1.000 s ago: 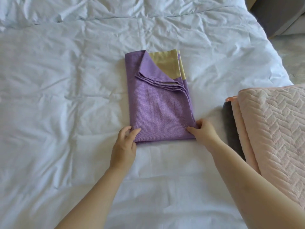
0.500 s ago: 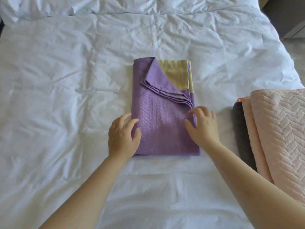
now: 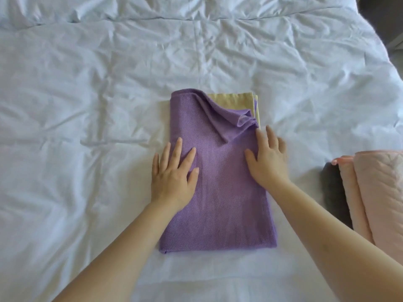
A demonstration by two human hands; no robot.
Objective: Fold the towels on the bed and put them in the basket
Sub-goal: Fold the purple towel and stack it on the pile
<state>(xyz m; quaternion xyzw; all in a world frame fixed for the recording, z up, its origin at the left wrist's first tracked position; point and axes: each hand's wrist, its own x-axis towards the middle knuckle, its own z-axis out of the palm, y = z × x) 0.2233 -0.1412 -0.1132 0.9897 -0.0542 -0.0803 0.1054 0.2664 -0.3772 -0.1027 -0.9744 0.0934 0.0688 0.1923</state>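
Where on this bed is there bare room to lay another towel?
The white wrinkled bedsheet is bare left of the folded purple towel and beyond its far end. Right is crowded: only a narrow strip before the dark item and pink quilted blanket.

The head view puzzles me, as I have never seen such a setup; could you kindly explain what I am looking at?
There is no machine here: a person works with bare hands, and the one picture comes from a camera worn on the head, looking forward and down. The arms reaching in from the bottom are the person's own. The white surface is a bed. On it lies a folded purple towel, with a yellow layer showing at its far end. The left hand and the right hand lie flat on the towel with straight fingers, pressing it; nothing is held. At the right edge sits a folded pink cloth with something dark beside it. No basket is in view.
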